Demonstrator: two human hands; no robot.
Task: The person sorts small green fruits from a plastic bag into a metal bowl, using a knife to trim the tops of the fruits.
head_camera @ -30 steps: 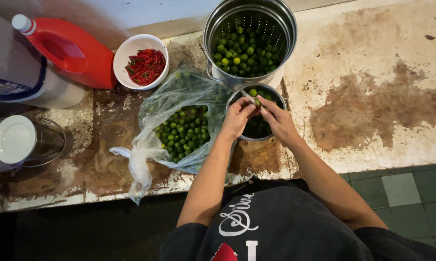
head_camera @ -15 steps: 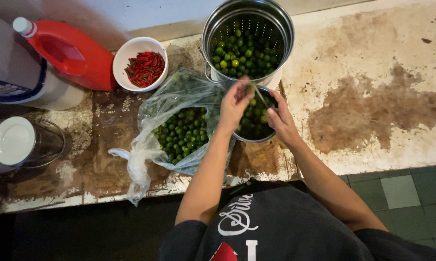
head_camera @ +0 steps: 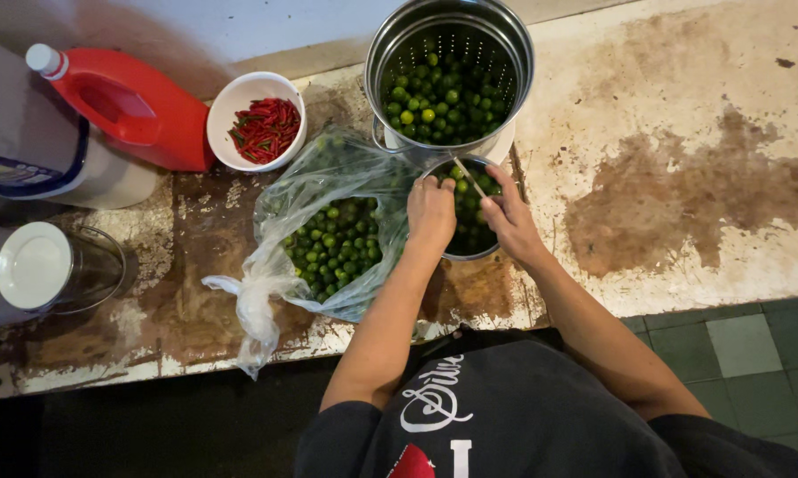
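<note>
Both your hands sit over the small bowl (head_camera: 471, 232) of limes. Right hand (head_camera: 511, 217) fingers pinch a thin blade (head_camera: 470, 180); left hand (head_camera: 431, 212) fingers curl closed, contents hidden.

Stained counter (head_camera: 682, 133), lime bag (head_camera: 332, 239), colander (head_camera: 449, 71), chilli bowl (head_camera: 255, 121), red jug (head_camera: 124, 106)
</note>
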